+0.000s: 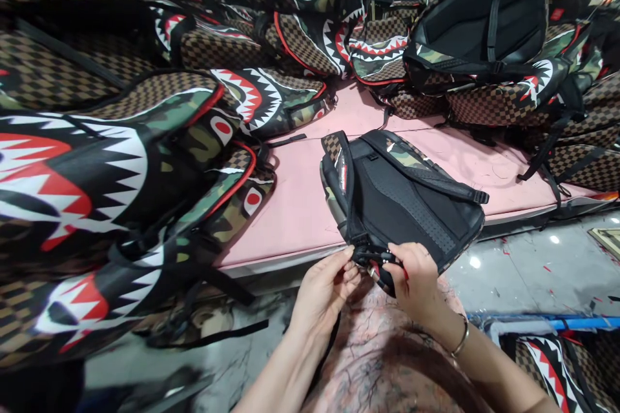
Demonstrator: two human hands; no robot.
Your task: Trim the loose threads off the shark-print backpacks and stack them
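A black-backed backpack (pixel 411 200) with checkered and camouflage sides lies back panel up at the table's near edge, its lower end toward me. My left hand (pixel 329 287) is closed in a pinch on a black strap (pixel 361 253) by the bag's lower left corner. Close beside it, my right hand (pixel 419 277) curls its fingers round a dark piece at the same strap. Whether that piece is a buckle or a tool is unclear, as the fingers cover much of it. The other shoulder strap (pixel 436 182) rests across the back panel.
A pink-topped table (pixel 290 206) runs across in front of me. Shark-mouth backpacks (pixel 116 168) are heaped at left, with more (pixel 310 32) behind and a stack (pixel 484 45) at right. A blue-railed container (pixel 571 322) holds bags at lower right. People are in the background.
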